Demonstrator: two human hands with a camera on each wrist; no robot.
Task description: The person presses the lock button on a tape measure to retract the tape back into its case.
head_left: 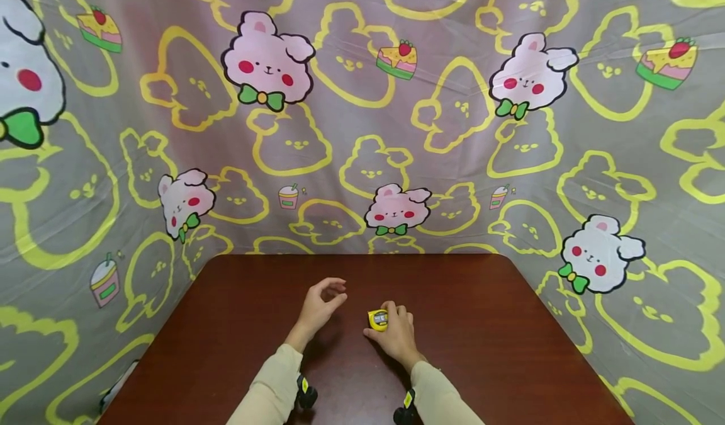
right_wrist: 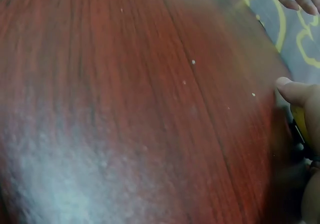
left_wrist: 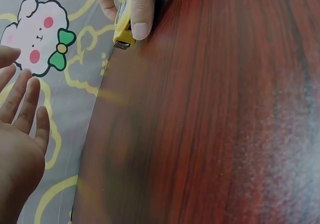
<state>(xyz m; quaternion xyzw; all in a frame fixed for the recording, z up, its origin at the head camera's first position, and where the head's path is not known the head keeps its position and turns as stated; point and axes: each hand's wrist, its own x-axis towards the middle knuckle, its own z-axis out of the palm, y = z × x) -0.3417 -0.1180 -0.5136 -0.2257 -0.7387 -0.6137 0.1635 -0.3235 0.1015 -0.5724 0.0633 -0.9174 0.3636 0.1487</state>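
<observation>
In the head view a yellow tape measure [head_left: 377, 320] with a silver-grey label is gripped by my right hand [head_left: 398, 334], thumb on the near side and fingers over the far side. The left wrist view shows the metal tip of its blade at the mouth of the yellow case [left_wrist: 123, 38]. To the left of it, my left hand [head_left: 319, 308] hovers over the table with relaxed, slightly bent fingers and nothing in them. Only the thumb [right_wrist: 290, 87] and part of the right hand show in the right wrist view, with the yellow case partly hidden behind them.
A dark red-brown wooden table [head_left: 255, 362] lies under both hands. A grey curtain [head_left: 351, 129] printed with cartoon rabbits and cakes hangs round its back and sides. Black wrist cameras [head_left: 306, 392] sit by both light sleeves. Small pale specks dot the tabletop in the right wrist view.
</observation>
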